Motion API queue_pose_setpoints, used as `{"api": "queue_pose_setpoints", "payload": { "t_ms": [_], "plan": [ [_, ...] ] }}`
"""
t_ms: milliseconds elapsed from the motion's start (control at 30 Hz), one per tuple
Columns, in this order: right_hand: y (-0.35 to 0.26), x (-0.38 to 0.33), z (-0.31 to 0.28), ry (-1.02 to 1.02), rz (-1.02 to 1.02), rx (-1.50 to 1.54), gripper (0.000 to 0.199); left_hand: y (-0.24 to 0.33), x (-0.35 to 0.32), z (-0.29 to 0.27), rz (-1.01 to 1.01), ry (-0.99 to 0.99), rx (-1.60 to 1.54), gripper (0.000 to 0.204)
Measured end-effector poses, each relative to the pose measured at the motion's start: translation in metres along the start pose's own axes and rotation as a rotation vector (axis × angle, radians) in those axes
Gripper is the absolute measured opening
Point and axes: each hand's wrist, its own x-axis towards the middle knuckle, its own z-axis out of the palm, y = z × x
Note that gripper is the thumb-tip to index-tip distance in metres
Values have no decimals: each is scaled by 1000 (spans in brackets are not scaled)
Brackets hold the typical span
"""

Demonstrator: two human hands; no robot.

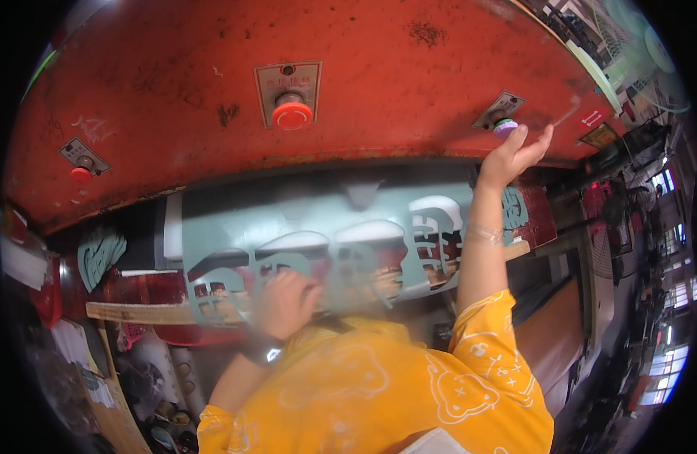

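My right hand [517, 155] is raised to the red machine front, its fingers stretched out. The thumb is at a small purple-topped push button [505, 127]; whether it presses it I cannot tell. Lower down, my left hand [286, 303] is over the near edge of a grey-green sheet [250, 219] with rows of shapes cut out of it. Motion smears the fingers of that hand, so any grip on the sheet is unclear. The sheet lies beneath the machine's red beam [409, 91], and its cut strips reach toward me.
A large red mushroom button [292, 113] sits mid-beam, with a smaller red button [80, 174] at left. Cut grey-green pieces [100, 257] lie left of the sheet, and others [515, 208] at right. A wooden strip [136, 312] edges the table. A fan [636, 45] stands far right.
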Motion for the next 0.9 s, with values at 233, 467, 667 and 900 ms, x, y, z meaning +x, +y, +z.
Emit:
{"api": "queue_pose_setpoints", "payload": {
  "t_ms": [233,467,667,900],
  "plan": [
    [28,-4,5,-142,240,198,63,-13,34,3,-13,83,81,13],
    [-24,-87,-84,-1226,521,107,29,-8,62,-1,-47,145,154,15],
    [-49,-107,-114,-1452,-72,-128,47,-1,59,-1,-34,170,196,14],
    [-54,-93,-115,-1503,-119,-74,50,-2,58,2,-55,137,221,16]
  ]
}}
